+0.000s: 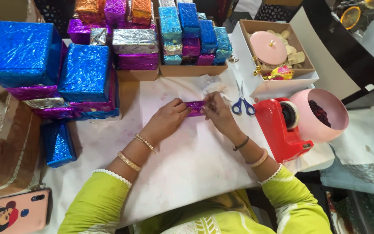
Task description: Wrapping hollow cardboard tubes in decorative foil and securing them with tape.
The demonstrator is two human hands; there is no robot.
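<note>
Scissors [243,104]; red tape dispenser [281,128]; perhaps beads.

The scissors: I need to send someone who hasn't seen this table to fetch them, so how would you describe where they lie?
Start at the red tape dispenser on the white-covered table. Just left of it, beside the person's right hand, lie the blue-handled metal scissors, handles toward the person. They are the only metal-bladed tool there; everything shiny around them is foil-wrapped boxes.
</note>
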